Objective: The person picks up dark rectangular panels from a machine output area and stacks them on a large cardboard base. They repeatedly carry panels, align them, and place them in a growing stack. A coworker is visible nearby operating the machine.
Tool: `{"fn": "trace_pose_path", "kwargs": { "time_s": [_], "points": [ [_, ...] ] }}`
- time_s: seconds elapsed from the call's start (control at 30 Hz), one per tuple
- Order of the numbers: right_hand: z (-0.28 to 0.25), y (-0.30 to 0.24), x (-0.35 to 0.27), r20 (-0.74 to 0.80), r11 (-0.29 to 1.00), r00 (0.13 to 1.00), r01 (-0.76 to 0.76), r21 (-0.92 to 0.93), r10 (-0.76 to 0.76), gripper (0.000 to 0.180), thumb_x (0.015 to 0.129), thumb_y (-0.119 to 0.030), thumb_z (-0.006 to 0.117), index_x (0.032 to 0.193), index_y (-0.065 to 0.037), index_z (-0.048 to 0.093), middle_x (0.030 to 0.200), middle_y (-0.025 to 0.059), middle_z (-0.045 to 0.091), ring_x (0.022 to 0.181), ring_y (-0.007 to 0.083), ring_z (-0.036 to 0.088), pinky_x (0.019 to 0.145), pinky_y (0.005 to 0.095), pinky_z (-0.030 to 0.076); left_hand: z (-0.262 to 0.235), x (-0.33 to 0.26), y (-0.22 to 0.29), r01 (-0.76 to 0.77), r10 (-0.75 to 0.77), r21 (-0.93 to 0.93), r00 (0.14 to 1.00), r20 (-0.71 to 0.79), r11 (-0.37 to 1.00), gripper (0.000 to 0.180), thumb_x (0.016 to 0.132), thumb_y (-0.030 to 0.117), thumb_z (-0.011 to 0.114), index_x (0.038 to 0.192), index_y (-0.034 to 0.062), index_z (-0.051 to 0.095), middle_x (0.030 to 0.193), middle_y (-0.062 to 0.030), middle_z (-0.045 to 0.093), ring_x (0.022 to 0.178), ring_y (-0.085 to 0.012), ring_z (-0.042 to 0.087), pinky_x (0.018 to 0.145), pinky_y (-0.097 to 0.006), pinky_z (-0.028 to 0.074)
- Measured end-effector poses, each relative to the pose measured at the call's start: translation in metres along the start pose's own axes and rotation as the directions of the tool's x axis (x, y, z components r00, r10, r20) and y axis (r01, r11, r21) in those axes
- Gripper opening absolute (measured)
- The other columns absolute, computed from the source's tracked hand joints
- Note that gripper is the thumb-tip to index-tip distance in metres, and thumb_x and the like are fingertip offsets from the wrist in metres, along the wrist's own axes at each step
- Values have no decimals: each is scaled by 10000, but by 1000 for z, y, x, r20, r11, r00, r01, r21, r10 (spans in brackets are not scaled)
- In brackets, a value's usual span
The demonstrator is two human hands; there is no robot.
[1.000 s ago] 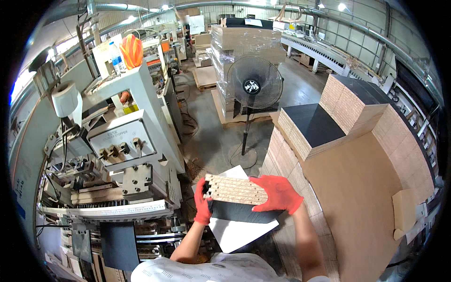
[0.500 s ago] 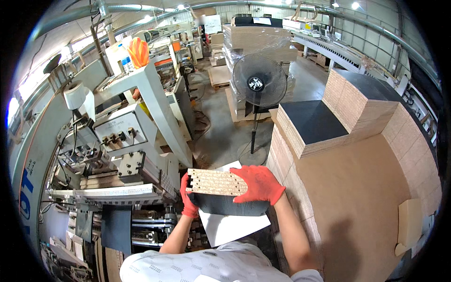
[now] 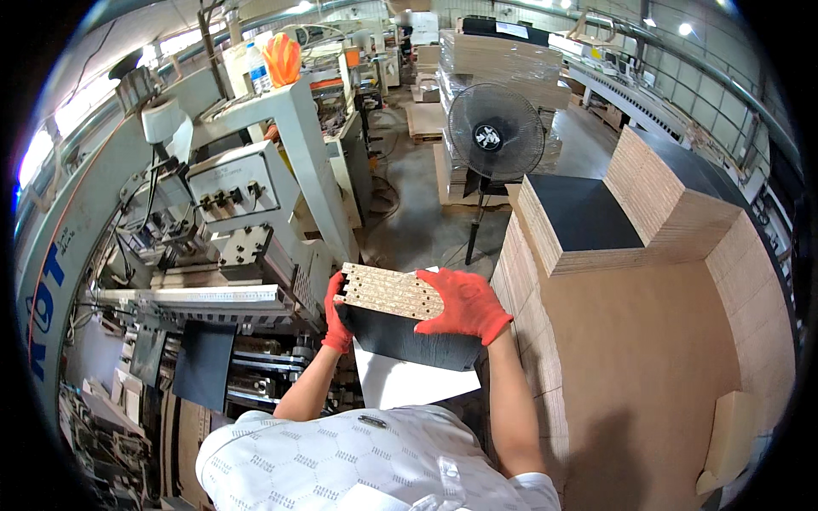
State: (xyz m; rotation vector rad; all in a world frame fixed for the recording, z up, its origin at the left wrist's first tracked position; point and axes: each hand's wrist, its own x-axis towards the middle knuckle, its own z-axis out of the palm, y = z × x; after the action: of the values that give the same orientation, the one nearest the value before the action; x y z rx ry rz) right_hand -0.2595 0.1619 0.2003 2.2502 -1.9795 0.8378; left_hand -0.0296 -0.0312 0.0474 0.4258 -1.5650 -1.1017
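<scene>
Standing at your far left was the grey metal machine (image 3: 247, 213), boxy and hard-edged, with a row of round knobs on its face, loose cables, and a flat ribbed rail running out toward you. Below that rail hung a dark, smooth rectangular panel (image 3: 204, 362).

Your left hand (image 3: 335, 313), in a knitted orange-red glove, gripped the left end of the stack of boards (image 3: 396, 311), its fingers curled round the edge and pressed tight against it. You held that stack chest-high, between the machine and the pallet pile, tilted so its raw edges faced up: pale, speckled chipboard, rough and crumbly-looking, pierced with small round holes. The broad face toward you was matte black with a faint grain. A white sheet (image 3: 409, 383), smooth and flat, showed just beneath the stack.

Your right hand (image 3: 464, 305), gloved the same, lay across the top right of the stack, fingers spread and flattened on the chipboard edge.

Behind stood a round wire-caged fan (image 3: 496, 132) on a thin pole. At your right rose the pallet pile (image 3: 648, 281) of thin layered boards, tan-edged, one stack topped in black.
</scene>
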Motion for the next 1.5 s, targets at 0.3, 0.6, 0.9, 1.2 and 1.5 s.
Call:
{"fn": "trace_pose_path", "kwargs": {
  "time_s": [0.3, 0.6, 0.9, 1.2, 1.5],
  "points": [
    [-4, -1, -19, -44, 993, 998, -57, -103, 53, 942, 628, -554, 828, 1372, -54, 539, 1190, 144, 638, 1132, 321, 604, 922, 411, 486, -2, 0, -7, 30, -31, -39, 999, -19, 999, 967, 871, 779, 491, 1411, -22, 454, 1350, -116, 542, 1267, -227, 497, 1083, -360, 372],
    [55, 31, -113, -235, 636, 834, -168, 753, 499, 769, 797, -208, 815, 1432, -12, 430, 1374, 126, 558, 1296, 256, 513, 1086, 383, 396, 0, 6, -1, 43, -41, -34, 998, 52, 999, 996, 858, 817, 452, 1405, -16, 452, 1328, -117, 540, 1249, -225, 500, 1076, -363, 371],
    [171, 58, -154, -335, 648, 771, -130, 750, 542, 690, 973, -201, 583, 1560, -28, 265, 1301, 45, 563, 1078, 124, 487, 973, 247, 370, -16, -15, -14, 179, -164, -76, 971, 173, 981, 591, 1061, 317, 463, 1528, -14, 317, 1546, -92, 405, 1417, -183, 353, 1172, -305, 233],
    [168, 37, -132, -307, 641, 763, -178, 747, 569, 726, 966, -171, 561, 1584, -48, 201, 1430, 64, 507, 1209, 134, 470, 1063, 274, 333, -17, -31, -7, 346, -328, -108, 932, 153, 932, 449, 1065, 264, 458, 1423, -7, 471, 1414, -67, 519, 1291, -174, 468, 1100, -315, 341],
    [190, 47, -146, -180, 532, 734, -278, 800, 655, 747, 930, -150, 594, 1576, -46, 232, 1532, 89, 418, 1358, 146, 383, 1056, 293, 368, -17, -48, 5, 285, -275, -84, 954, 117, 955, 450, 1049, 228, 486, 1434, -4, 461, 1416, -84, 524, 1294, -185, 472, 1095, -331, 353]
  ]
}}
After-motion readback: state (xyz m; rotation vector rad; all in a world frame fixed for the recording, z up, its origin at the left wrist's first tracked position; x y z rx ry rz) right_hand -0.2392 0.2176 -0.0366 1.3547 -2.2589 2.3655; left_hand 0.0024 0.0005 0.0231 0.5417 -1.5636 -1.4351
